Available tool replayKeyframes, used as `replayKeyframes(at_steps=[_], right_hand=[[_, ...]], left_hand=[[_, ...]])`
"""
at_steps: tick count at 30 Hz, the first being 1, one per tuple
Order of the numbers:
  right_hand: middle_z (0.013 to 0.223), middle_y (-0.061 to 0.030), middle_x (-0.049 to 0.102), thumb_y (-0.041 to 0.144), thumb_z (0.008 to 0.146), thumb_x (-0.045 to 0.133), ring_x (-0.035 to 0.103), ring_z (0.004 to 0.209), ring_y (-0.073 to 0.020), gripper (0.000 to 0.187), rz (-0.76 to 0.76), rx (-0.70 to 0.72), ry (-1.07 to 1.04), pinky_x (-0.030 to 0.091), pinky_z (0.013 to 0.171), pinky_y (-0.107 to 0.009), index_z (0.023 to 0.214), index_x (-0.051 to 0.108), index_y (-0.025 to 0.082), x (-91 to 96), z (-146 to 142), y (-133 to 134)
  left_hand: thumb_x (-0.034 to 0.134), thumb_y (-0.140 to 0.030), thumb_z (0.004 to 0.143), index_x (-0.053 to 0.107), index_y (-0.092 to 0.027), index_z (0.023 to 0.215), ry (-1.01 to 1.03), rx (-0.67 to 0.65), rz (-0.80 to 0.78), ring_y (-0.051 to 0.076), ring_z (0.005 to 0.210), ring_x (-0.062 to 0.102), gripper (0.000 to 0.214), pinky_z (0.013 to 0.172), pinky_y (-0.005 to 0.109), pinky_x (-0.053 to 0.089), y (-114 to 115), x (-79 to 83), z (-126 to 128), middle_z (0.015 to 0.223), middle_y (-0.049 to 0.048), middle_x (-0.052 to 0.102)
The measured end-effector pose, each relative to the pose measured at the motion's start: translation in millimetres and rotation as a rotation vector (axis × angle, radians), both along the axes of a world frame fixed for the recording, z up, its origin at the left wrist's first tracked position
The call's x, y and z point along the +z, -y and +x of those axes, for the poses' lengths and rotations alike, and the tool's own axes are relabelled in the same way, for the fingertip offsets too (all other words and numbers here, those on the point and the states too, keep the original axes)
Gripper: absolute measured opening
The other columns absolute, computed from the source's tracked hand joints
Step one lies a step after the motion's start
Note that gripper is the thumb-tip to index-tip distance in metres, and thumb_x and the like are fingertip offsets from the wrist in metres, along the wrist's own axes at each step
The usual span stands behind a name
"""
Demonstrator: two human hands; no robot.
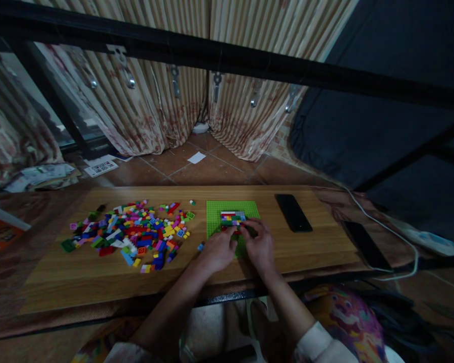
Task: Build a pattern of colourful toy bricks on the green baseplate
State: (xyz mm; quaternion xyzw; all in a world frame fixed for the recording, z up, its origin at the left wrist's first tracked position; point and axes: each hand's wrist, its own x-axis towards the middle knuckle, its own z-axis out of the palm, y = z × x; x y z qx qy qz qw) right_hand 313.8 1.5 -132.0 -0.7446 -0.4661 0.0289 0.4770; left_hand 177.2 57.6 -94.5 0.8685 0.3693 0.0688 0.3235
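Observation:
A green baseplate (213, 214) lies on the wooden board, carrying a small block of multicoloured toy bricks (232, 217) in rows. My left hand (220, 248) rests over the plate's lower left part, its fingertips at the near edge of the brick block. From the right, my right hand (259, 243) bends its fingers in to the same near edge, close to the left fingertips. Both hands are closed at the fingers. What sits between the fingertips is too small and covered to make out. Part of the plate is hidden under the hands.
Many loose bricks (147, 234) are heaped on the left of the wooden board (109, 285). A black phone (293, 213) lies right of the plate. Another dark phone (366, 245) and a white cable (416, 252) are further right. A black metal bar (227, 58) crosses above.

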Motion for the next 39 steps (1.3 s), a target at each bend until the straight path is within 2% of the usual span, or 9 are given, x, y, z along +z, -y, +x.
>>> replayKeyframes(at_steps=[9,14,23,29,34,39], right_hand=[[0.097,-0.0087,0.065,0.033,0.078,0.06,0.06,0.094,-0.0229,0.021,-0.032,0.003,-0.077,0.046,0.088,-0.039,0.091,0.069,0.019,1.9,0,-8],[0.092,-0.0075,0.068,0.034,0.075,0.063,0.062,0.085,-0.022,0.022,-0.058,-0.018,-0.148,0.048,0.081,-0.037,0.088,0.07,0.019,4.1,1,-10],[0.084,-0.0052,0.072,0.029,0.065,0.068,0.065,0.076,-0.0211,0.022,-0.165,-0.047,-0.344,0.05,0.075,-0.034,0.085,0.071,0.019,3.2,10,-20],[0.075,-0.0022,0.071,0.026,0.059,0.07,0.065,0.07,-0.0197,0.019,-0.146,-0.06,-0.404,0.05,0.07,-0.032,0.077,0.07,0.02,-1.6,13,-26],[0.07,-0.0012,0.07,0.027,0.056,0.073,0.064,0.065,-0.0179,0.02,-0.087,-0.021,-0.469,0.05,0.067,-0.031,0.074,0.07,0.02,1.0,13,-25],[0.078,-0.0059,0.071,0.038,0.063,0.068,0.065,0.072,-0.0188,0.028,0.055,-0.085,-0.539,0.05,0.069,-0.032,0.08,0.068,0.015,8.3,17,-7]], left_hand=[[0.043,-0.022,0.088,0.042,-0.017,0.137,-0.057,-0.029,0.098,0.025,0.099,0.065,0.049,0.087,0.036,0.05,7,-0.8,3,0.106,0.012,0.07],[0.04,-0.025,0.09,0.039,-0.015,0.138,-0.101,-0.036,0.14,0.026,0.097,0.066,0.05,0.084,0.037,0.051,9,0.1,3,0.105,0.014,0.069],[0.037,-0.022,0.091,0.038,-0.013,0.138,-0.11,-0.057,0.205,0.026,0.095,0.067,0.047,0.083,0.038,0.052,12,0.9,3,0.102,0.0142,0.069],[0.039,-0.02,0.091,0.042,-0.013,0.135,-0.123,-0.078,0.23,0.024,0.092,0.068,0.044,0.082,0.035,0.052,14,2.0,1,0.1,0.0133,0.07],[0.042,-0.026,0.092,0.047,-0.017,0.133,-0.14,-0.03,0.231,0.024,0.093,0.067,0.042,0.081,0.035,0.052,8,18.9,-9,0.101,0.0122,0.071],[0.043,-0.028,0.091,0.053,-0.017,0.13,-0.054,0.175,0.22,0.022,0.097,0.066,0.041,0.085,0.031,0.049,-16,45.0,-42,0.101,0.0109,0.072]])
